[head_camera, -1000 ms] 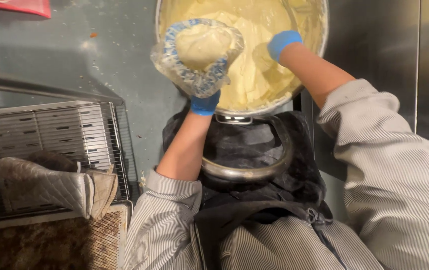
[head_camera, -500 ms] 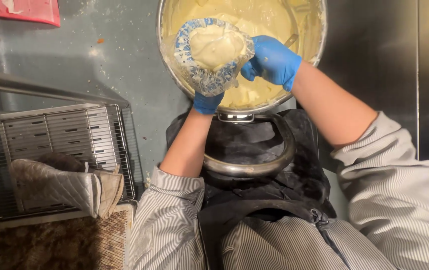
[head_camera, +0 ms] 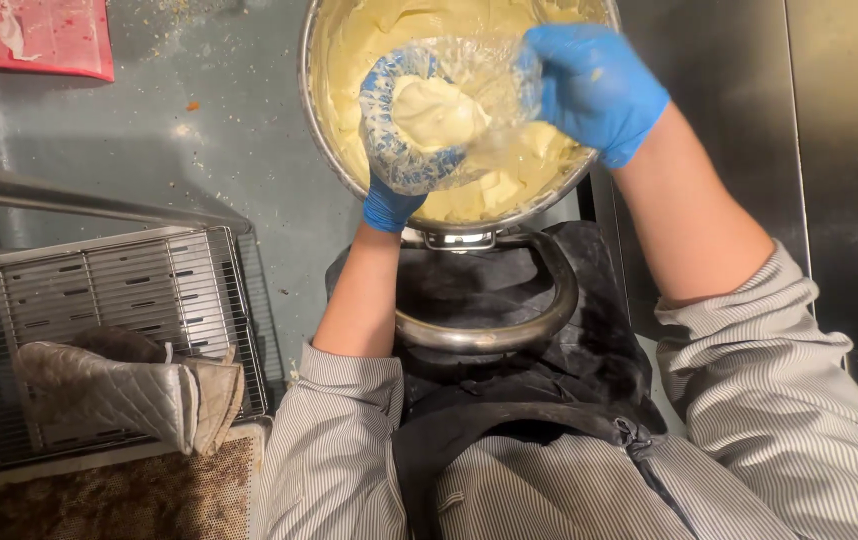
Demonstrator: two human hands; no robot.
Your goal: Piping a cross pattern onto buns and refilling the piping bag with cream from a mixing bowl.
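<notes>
A large steel mixing bowl [head_camera: 321, 140] holds pale yellow cream. Over it I hold a clear piping bag [head_camera: 429, 130] whose cuff is folded down, partly filled with the same cream. My left hand [head_camera: 389, 205], in a blue glove, grips the bag from below, mostly hidden by the folded cuff. My right hand [head_camera: 594, 90], also in a blue glove, grips the bag's upper right edge. A curved steel handle [head_camera: 509, 325] sits below the bowl, in front of my dark apron.
A wire cooling rack [head_camera: 119, 300] stands at the left with quilted grey oven mitts [head_camera: 119, 390] lying on it. A baking tray with a brown perforated mat [head_camera: 99, 500] is at the bottom left. A red cloth [head_camera: 39, 35] lies at the top left. Steel panels rise at the right.
My right hand came out of the bowl and moved to the bag's rim, taking hold of it. The bag shifted slightly right over the bowl.
</notes>
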